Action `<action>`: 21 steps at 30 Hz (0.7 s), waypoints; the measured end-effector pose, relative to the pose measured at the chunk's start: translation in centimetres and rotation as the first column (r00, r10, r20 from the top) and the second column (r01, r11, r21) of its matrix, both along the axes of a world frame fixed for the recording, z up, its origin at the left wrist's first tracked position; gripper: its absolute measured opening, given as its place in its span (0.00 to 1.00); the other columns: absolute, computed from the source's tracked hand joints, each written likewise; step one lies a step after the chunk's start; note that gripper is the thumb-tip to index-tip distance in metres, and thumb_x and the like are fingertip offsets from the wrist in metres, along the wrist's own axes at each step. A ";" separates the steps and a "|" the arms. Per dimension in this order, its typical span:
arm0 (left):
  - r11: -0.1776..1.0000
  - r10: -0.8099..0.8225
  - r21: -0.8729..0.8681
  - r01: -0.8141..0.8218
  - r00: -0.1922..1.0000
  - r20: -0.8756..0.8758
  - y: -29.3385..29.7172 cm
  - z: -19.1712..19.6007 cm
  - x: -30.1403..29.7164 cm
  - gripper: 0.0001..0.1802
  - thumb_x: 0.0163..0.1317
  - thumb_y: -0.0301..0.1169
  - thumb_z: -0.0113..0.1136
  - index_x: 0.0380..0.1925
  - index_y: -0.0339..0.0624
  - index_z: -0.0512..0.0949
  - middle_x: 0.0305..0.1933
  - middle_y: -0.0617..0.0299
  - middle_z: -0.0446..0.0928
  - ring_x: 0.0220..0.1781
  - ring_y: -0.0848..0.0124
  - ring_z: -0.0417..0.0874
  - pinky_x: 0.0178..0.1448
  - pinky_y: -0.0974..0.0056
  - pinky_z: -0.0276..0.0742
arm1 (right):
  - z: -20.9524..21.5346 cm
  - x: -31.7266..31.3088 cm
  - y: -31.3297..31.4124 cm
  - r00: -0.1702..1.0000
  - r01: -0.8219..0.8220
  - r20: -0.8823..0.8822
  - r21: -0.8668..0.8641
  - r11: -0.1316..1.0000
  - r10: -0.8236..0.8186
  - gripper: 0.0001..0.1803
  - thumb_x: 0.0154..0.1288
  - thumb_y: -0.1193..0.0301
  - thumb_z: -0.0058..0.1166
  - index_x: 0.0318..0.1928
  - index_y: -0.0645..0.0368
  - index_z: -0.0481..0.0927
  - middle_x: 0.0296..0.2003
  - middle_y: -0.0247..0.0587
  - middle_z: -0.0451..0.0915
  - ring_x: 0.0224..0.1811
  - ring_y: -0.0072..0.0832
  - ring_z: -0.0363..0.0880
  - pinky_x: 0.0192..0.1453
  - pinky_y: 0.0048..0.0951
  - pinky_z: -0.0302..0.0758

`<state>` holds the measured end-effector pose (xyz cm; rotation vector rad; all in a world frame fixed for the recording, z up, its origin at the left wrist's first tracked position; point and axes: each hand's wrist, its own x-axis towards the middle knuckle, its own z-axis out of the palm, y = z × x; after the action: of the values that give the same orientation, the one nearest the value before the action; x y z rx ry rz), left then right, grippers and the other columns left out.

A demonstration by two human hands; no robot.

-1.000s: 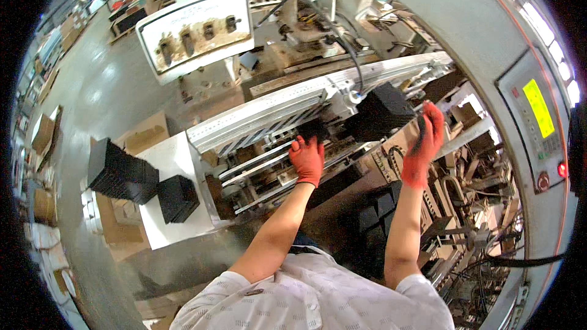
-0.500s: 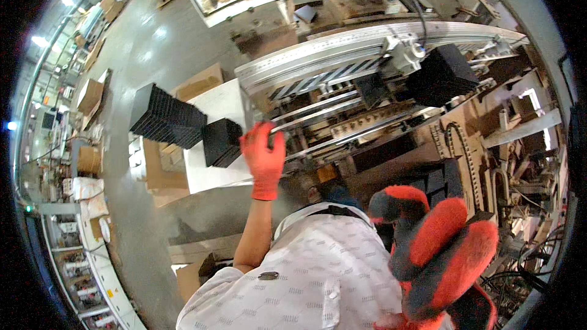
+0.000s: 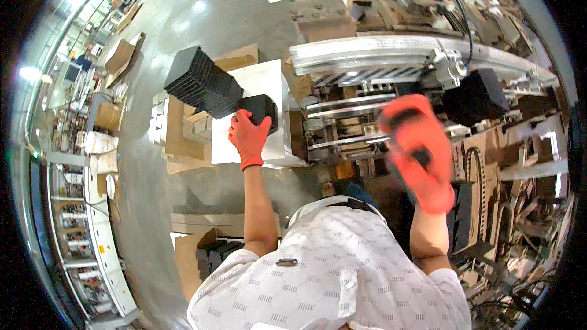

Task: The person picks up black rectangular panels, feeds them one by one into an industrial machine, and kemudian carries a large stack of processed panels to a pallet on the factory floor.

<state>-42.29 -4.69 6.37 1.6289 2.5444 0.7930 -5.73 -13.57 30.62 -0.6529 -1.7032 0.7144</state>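
My left hand (image 3: 248,137), in an orange-red glove, grips the near side of a short black stack (image 3: 259,109). Its fingers and thumb bend over the stack's near corner. This stack sits on a white tabletop (image 3: 229,146), beside a longer leaning row of thin black pieces (image 3: 202,82). Over the near rails of the machine hovers my right hand (image 3: 422,153), gloved alike and smeared by motion. Whether its fingers hold anything cannot be made out. Another black stack (image 3: 476,96) stands in the machine, beyond and right of that hand.
A long metal beam (image 3: 367,52) with a white fitting (image 3: 449,70) spans the machine. Cardboard (image 3: 183,162) and small pale boxes lie left of the white table. Below my left arm, an open carton (image 3: 186,253) holds black pieces. Cables hang at the right.
My left hand has gone from beside the short black stack onto its near side. My right hand has swung from close in front of me out over the machine rails. The view has shifted.
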 end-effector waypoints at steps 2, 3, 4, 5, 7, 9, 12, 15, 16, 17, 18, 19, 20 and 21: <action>0.999 0.026 0.050 -0.023 0.998 -0.063 0.4 -1.2 -1.4 0.34 0.46 0.55 0.79 0.48 0.51 0.77 0.52 0.54 0.80 0.58 0.47 0.81 0.65 0.42 0.72 | -6.5 1.2 3.8 0.981 0.107 0.175 -0.112 0.988 -0.086 0.12 0.62 0.83 0.57 0.46 0.60 0.82 0.46 0.41 0.82 0.53 0.40 0.80 0.63 0.34 0.74; 1.000 0.020 0.014 -0.019 0.999 -0.050 0.7 -1.4 -1.9 0.33 0.46 0.55 0.78 0.48 0.52 0.77 0.52 0.55 0.80 0.58 0.49 0.81 0.66 0.41 0.71 | -10.4 2.2 5.5 0.964 0.208 0.206 -0.204 0.957 -0.166 0.13 0.65 0.83 0.58 0.49 0.60 0.82 0.46 0.40 0.82 0.54 0.37 0.80 0.63 0.34 0.75; 1.000 -0.001 0.016 0.001 0.999 -0.051 0.6 -1.3 -2.0 0.33 0.46 0.55 0.77 0.48 0.52 0.77 0.50 0.56 0.79 0.56 0.50 0.81 0.66 0.42 0.69 | -14.0 3.0 6.5 0.947 0.318 0.158 -0.321 0.892 -0.281 0.12 0.67 0.81 0.60 0.50 0.60 0.82 0.47 0.39 0.82 0.55 0.33 0.80 0.64 0.33 0.75; 0.983 -0.018 0.181 0.035 0.996 -0.093 0.4 -1.7 -1.5 0.34 0.46 0.55 0.77 0.48 0.51 0.76 0.50 0.57 0.78 0.57 0.50 0.80 0.66 0.42 0.68 | -18.9 5.4 8.0 0.901 0.429 0.184 -0.224 0.875 -0.394 0.14 0.69 0.80 0.59 0.54 0.64 0.83 0.50 0.41 0.82 0.56 0.31 0.80 0.66 0.32 0.74; 0.972 -0.030 0.231 0.043 0.998 -0.060 0.2 0.6 0.0 0.35 0.45 0.52 0.79 0.50 0.46 0.77 0.52 0.50 0.80 0.55 0.46 0.81 0.64 0.43 0.72 | -25.2 10.4 10.3 0.573 0.740 0.547 -0.025 0.672 -0.610 0.20 0.61 0.71 0.71 0.54 0.56 0.83 0.49 0.52 0.83 0.56 0.54 0.81 0.61 0.51 0.78; 0.965 -0.071 0.256 0.052 0.995 0.068 -1.3 3.0 2.0 0.37 0.45 0.47 0.82 0.52 0.45 0.76 0.56 0.49 0.78 0.56 0.46 0.82 0.61 0.45 0.78 | -27.8 12.8 9.8 0.251 0.824 0.774 0.144 0.549 -0.581 0.35 0.56 0.64 0.75 0.65 0.47 0.77 0.62 0.56 0.78 0.64 0.60 0.76 0.64 0.57 0.77; 0.930 -0.176 0.361 0.071 0.948 0.266 -3.7 5.5 4.2 0.37 0.47 0.48 0.83 0.52 0.43 0.76 0.55 0.50 0.78 0.56 0.48 0.83 0.61 0.49 0.81 | -29.7 12.8 10.8 0.105 0.809 0.860 0.219 0.546 -0.500 0.44 0.52 0.59 0.80 0.68 0.44 0.73 0.67 0.54 0.74 0.67 0.59 0.74 0.66 0.59 0.77; 0.883 -0.338 0.440 0.166 0.873 0.351 -4.0 4.8 6.9 0.36 0.49 0.46 0.84 0.53 0.43 0.76 0.54 0.51 0.78 0.56 0.49 0.83 0.61 0.50 0.81 | -28.2 12.1 11.5 0.004 0.759 0.862 0.327 0.563 -0.506 0.41 0.47 0.60 0.81 0.63 0.47 0.75 0.62 0.48 0.79 0.64 0.53 0.77 0.59 0.56 0.80; 0.855 -0.393 0.477 0.204 0.855 0.339 -3.7 3.4 7.9 0.36 0.49 0.46 0.84 0.53 0.43 0.76 0.54 0.51 0.78 0.55 0.50 0.83 0.61 0.50 0.81 | -28.1 12.2 12.3 0.108 0.730 0.819 0.319 0.604 -0.563 0.38 0.45 0.61 0.82 0.57 0.49 0.78 0.55 0.44 0.82 0.58 0.49 0.81 0.52 0.53 0.82; 0.824 -0.459 0.507 0.255 0.824 0.331 -3.7 2.1 9.4 0.36 0.50 0.45 0.85 0.53 0.43 0.76 0.53 0.51 0.78 0.55 0.50 0.83 0.60 0.50 0.81 | -28.1 11.6 12.7 0.033 0.705 0.784 0.422 0.570 -0.620 0.36 0.42 0.61 0.83 0.53 0.50 0.80 0.49 0.44 0.83 0.53 0.47 0.83 0.47 0.52 0.83; 0.841 -0.499 0.445 0.309 0.761 0.415 -3.7 2.4 10.7 0.34 0.50 0.41 0.85 0.52 0.42 0.77 0.52 0.51 0.79 0.55 0.51 0.83 0.60 0.51 0.81 | -28.0 11.1 12.9 -0.003 0.720 0.792 0.426 0.549 -0.610 0.33 0.48 0.61 0.80 0.55 0.53 0.81 0.51 0.46 0.83 0.55 0.49 0.83 0.51 0.53 0.83; 0.847 -0.505 0.417 0.330 0.745 0.436 -3.9 1.0 11.4 0.33 0.49 0.40 0.86 0.51 0.41 0.77 0.53 0.51 0.80 0.56 0.52 0.82 0.61 0.52 0.80 | -27.6 10.0 13.3 0.003 0.728 0.795 0.414 0.547 -0.606 0.30 0.47 0.61 0.79 0.51 0.53 0.82 0.48 0.46 0.84 0.52 0.50 0.84 0.48 0.52 0.83; 0.826 -0.551 0.426 0.369 0.688 0.472 -4.2 0.5 12.6 0.33 0.49 0.38 0.86 0.51 0.40 0.78 0.54 0.51 0.80 0.57 0.53 0.82 0.62 0.53 0.79 | -28.5 10.3 13.7 0.045 0.736 0.774 0.401 0.545 -0.631 0.29 0.45 0.64 0.77 0.50 0.53 0.82 0.44 0.45 0.84 0.50 0.51 0.84 0.46 0.53 0.82; 0.796 -0.601 0.444 0.411 0.622 0.502 -4.0 0.2 13.8 0.32 0.50 0.37 0.87 0.50 0.40 0.78 0.55 0.50 0.79 0.57 0.55 0.82 0.62 0.54 0.79 | -30.1 11.3 14.1 0.032 0.664 0.649 0.554 0.502 -0.760 0.24 0.47 0.66 0.73 0.47 0.52 0.82 0.42 0.45 0.82 0.47 0.49 0.84 0.43 0.53 0.81</action>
<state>-28.48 -8.66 6.54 1.6499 1.4426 1.3789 5.53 0.53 0.48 -1.8801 -1.8504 -0.6389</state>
